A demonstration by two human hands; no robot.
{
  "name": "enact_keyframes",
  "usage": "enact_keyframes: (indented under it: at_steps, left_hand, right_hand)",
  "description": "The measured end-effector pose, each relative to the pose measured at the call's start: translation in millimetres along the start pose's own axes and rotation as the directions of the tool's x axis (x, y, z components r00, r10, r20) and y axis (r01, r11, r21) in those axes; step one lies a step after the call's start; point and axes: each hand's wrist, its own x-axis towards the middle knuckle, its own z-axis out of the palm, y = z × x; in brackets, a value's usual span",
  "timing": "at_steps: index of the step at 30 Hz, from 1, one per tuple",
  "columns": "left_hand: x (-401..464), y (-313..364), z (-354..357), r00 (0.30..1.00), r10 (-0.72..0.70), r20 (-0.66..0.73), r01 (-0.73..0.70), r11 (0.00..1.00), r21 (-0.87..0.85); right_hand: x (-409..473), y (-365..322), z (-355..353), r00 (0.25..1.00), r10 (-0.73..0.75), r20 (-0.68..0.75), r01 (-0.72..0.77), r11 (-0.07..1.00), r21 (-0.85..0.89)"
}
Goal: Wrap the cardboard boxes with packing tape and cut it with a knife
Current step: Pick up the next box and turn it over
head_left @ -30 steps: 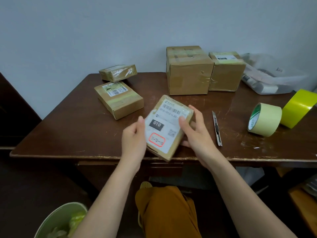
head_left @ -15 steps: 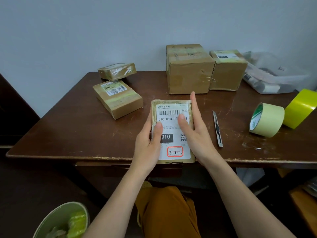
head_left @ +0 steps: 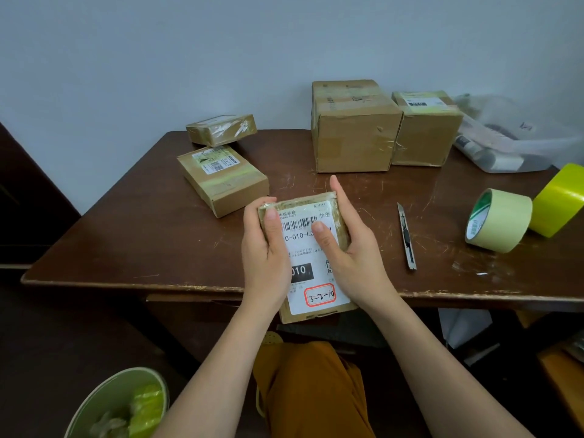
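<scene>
A small flat cardboard box (head_left: 311, 281) with a white shipping label lies at the table's front edge, its near end over the edge. My left hand (head_left: 265, 257) grips its left side with the thumb on top. My right hand (head_left: 350, 251) grips the right side, thumb on the label and fingers along the far corner. A slim utility knife (head_left: 407, 237) lies on the table to the right of the box. Further right stand a pale green tape roll (head_left: 497, 219) and a bright yellow tape roll (head_left: 559, 200).
Other cardboard boxes stand on the brown table (head_left: 126, 235): two small ones (head_left: 222, 178) (head_left: 221, 129) at back left, two larger ones (head_left: 354, 128) (head_left: 425, 128) at the back. A clear plastic bag (head_left: 508, 143) lies at back right. A green bin (head_left: 120, 406) is on the floor.
The box has been turned from a tilt to lie square with the label facing me, then pulled a little nearer. Both hands now grip its sides with thumbs on top.
</scene>
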Motion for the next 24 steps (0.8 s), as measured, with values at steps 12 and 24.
enact_keyframes:
  at_steps: [12,24]
  left_hand:
    - [12.5,35.9,-2.4,1.0,0.011,-0.005,-0.012,0.964,-0.267]
    - [3.6,36.1,1.0,0.993,0.115,-0.018,-0.116,0.989,-0.093]
  right_hand:
    - [1.8,-4.2,15.1,0.952,-0.221,-0.213,0.172,0.959,-0.226]
    - [-3.0,-17.7,21.8,0.923,-0.188,-0.336,0.124,0.972,-0.201]
